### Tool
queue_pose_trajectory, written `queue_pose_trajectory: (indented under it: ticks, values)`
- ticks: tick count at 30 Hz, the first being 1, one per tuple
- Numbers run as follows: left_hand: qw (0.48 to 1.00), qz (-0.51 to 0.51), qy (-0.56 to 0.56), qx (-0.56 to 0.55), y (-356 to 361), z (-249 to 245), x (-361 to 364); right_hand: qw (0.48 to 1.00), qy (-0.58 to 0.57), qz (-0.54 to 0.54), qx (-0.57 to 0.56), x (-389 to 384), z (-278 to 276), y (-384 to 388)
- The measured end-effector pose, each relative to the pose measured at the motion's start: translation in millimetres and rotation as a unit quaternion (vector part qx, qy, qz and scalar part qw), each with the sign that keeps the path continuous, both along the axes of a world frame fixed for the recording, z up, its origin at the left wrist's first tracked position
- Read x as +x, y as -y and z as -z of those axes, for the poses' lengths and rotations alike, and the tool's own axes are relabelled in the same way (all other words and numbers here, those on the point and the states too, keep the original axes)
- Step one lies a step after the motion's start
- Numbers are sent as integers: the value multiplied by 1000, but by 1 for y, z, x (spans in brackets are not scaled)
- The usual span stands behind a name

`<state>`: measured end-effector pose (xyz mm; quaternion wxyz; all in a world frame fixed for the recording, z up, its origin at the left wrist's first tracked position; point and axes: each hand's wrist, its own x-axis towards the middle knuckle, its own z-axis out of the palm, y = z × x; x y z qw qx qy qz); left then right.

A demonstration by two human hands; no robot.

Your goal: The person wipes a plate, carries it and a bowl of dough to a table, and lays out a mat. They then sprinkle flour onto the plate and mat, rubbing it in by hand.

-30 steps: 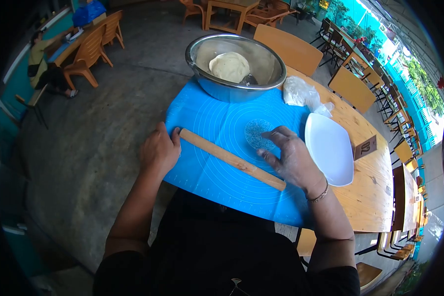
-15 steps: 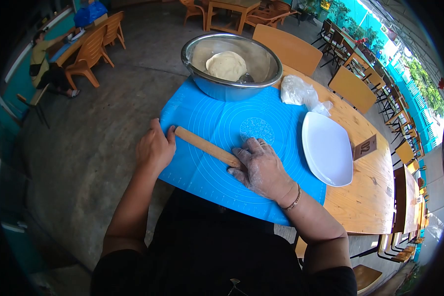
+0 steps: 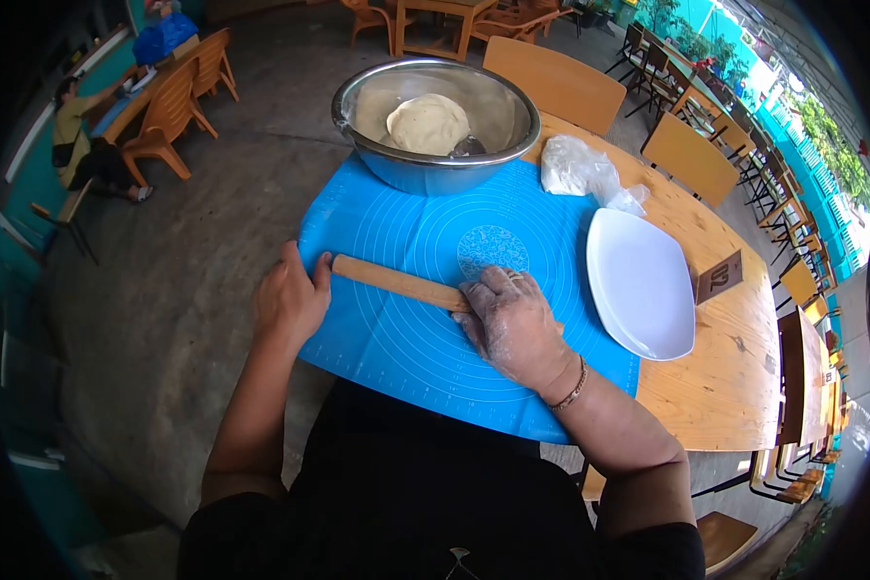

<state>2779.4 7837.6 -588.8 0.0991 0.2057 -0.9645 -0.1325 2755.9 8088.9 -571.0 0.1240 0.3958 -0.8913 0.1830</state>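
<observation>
A wooden rolling pin (image 3: 396, 282) lies slantwise over a blue baking mat (image 3: 387, 358) printed with white circles. My right hand (image 3: 512, 324), dusted with flour, is closed around the pin's right end and hides that end. At the mat's left edge, my left hand (image 3: 292, 295) grips the border, its thumb beside the pin's left end; the fingertips are partly hidden. Behind the pin, a steel bowl (image 3: 425, 174) holds a ball of dough (image 3: 427, 124) and a metal piece, perhaps a spoon. To the right is a white square plate (image 3: 640, 285).
A knotted plastic bag (image 3: 580, 166) of something white rests by the bowl. A number sign (image 3: 720, 277) stands on the wooden table (image 3: 710, 387) past the plate. Chairs (image 3: 691, 155) line the far side. A person (image 3: 77, 135) sits at another table, far left.
My right hand has closed more around the pin's end, and the pin lies flatter across the mat. The whole view has shifted slightly. My left hand stays at the mat's edge.
</observation>
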Motion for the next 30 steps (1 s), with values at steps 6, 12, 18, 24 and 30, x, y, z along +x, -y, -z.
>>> queue_pose_trajectory:
  ticks: [6, 12, 18, 24, 30]
  values:
    - [1000, 16, 14, 11, 3, 4, -2, 996, -33, 84, -7, -18, -4, -10]
    - [998, 14, 48, 26, 1, 1, -6, 991, -19, 131, -15, -30, 8, -11]
    - [1000, 6, 30, 1, -1, -2, -2, 993, 60, 89, -46, -5, -41, -26]
    - [999, 15, 31, -18, 0, 0, 0, 948, -16, 291, -126, 21, -92, -94]
    - [1000, 20, 22, -8, 0, 1, 1, 903, -34, 428, -25, -16, -41, -167]
